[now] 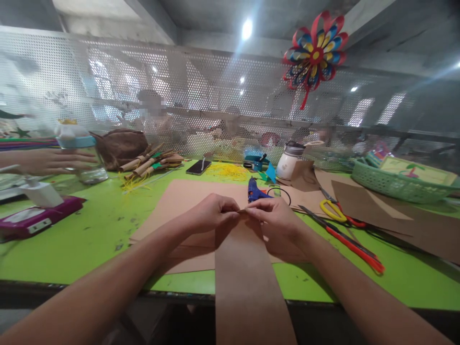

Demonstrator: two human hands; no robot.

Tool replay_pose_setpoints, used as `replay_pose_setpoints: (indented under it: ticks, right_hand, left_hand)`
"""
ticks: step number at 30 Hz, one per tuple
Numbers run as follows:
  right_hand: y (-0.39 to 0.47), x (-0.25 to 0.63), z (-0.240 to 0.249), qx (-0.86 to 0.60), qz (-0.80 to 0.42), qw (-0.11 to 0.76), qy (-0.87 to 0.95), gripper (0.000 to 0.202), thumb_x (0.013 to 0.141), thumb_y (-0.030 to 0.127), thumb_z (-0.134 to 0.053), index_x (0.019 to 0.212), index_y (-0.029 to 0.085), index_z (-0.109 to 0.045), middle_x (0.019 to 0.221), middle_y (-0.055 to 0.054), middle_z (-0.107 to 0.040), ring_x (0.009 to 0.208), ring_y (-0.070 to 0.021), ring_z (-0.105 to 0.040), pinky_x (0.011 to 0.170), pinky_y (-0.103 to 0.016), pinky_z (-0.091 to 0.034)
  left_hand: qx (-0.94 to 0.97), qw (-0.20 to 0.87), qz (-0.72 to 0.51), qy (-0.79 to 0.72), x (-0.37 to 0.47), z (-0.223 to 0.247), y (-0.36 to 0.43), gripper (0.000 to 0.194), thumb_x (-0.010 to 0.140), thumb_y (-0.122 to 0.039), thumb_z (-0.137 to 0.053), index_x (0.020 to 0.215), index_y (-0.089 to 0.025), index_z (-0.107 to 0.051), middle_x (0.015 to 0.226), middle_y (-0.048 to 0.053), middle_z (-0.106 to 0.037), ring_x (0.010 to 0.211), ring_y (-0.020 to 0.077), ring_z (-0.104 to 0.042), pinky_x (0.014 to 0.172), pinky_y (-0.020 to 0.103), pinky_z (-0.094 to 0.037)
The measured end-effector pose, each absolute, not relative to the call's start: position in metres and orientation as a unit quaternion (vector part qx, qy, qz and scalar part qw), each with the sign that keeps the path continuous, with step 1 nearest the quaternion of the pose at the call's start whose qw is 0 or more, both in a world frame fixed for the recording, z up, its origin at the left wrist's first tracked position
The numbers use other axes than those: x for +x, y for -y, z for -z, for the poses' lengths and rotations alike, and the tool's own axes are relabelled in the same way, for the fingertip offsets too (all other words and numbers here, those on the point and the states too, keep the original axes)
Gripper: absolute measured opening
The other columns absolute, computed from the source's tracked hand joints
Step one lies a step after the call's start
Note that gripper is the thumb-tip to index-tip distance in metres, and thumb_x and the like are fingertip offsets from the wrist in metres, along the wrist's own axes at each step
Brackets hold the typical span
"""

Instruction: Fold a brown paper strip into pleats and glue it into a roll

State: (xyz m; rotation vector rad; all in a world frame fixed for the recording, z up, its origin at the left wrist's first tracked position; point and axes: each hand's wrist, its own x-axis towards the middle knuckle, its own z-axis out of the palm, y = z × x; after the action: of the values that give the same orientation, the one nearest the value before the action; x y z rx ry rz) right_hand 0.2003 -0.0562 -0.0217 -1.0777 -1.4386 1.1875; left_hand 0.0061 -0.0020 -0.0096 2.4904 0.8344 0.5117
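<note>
A long strip of brown paper (247,278) hangs from my fingers over the front edge of the table toward me. My left hand (215,213) pinches its far end on the left. Close beside it, my right hand (275,215) pinches the same end, thumb and fingers pressed together. That end looks narrowly folded or rolled between the fingertips. Beneath my hands lie stacked sheets of brown paper (176,201). Just beyond my right hand rests a blue glue gun (254,190).
Scissors (334,211) and a red-handled cutting tool (354,244) lie right. A green basket (395,184), white jug (287,163), phone (198,166), yellow shreds (228,170) and rolled paper bundles (151,160) stand behind. At left, another person's hand (53,160) reaches by a jar (91,165) and purple power strip (43,218).
</note>
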Motion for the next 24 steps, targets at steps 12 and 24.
replay_pose_setpoints:
  ticks: [12, 24]
  right_hand:
    - [0.062, 0.198, 0.024, -0.448, -0.48, 0.48, 0.581, 0.02, 0.068, 0.035, -0.069, 0.065, 0.015, -0.068, 0.056, 0.0, -0.053, 0.051, -0.0098, -0.041, 0.047, -0.024, -0.029]
    - [0.055, 0.203, 0.031, -0.453, -0.489, 0.474, 0.575, 0.025, 0.067, 0.038, -0.07, 0.061, 0.015, -0.062, 0.053, 0.001, -0.045, 0.049, -0.0092, -0.036, 0.044, -0.023, -0.027]
  left_hand:
    - [0.904, 0.23, -0.173, -0.316, 0.01, 0.006, 0.006, 0.023, 0.081, -0.029, -0.049, 0.083, -0.014, -0.066, 0.071, 0.002, -0.064, 0.066, 0.0129, -0.053, 0.06, 0.021, -0.036]
    - [0.9, 0.253, -0.183, -0.305, 0.009, 0.009, 0.003, 0.021, 0.079, -0.027, -0.049, 0.08, -0.015, -0.066, 0.068, 0.0, -0.062, 0.062, 0.0114, -0.051, 0.058, 0.021, -0.035]
